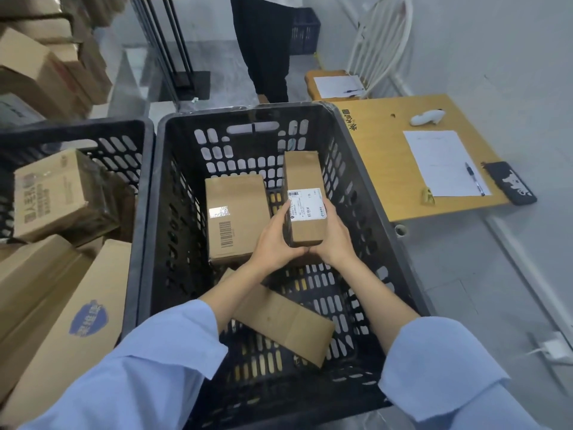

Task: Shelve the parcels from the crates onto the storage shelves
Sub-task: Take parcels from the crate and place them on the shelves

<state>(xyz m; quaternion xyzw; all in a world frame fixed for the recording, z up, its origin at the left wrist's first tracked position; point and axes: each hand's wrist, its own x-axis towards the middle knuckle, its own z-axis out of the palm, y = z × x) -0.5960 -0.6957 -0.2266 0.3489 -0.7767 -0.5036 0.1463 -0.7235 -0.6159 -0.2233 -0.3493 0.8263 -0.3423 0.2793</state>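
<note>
A narrow cardboard parcel with a white label is held inside the black slotted crate. My left hand grips its near left side and my right hand grips its near right side. A wider parcel with a barcode lies to the left of it on the crate floor. Another flat parcel lies under my forearms near the crate's front. Storage shelves stacked with boxes stand at the upper left.
A second black crate at left holds several cardboard boxes. A wooden table at right carries paper, a pen and a dark case. A person in dark trousers stands beyond the crate, near a white chair.
</note>
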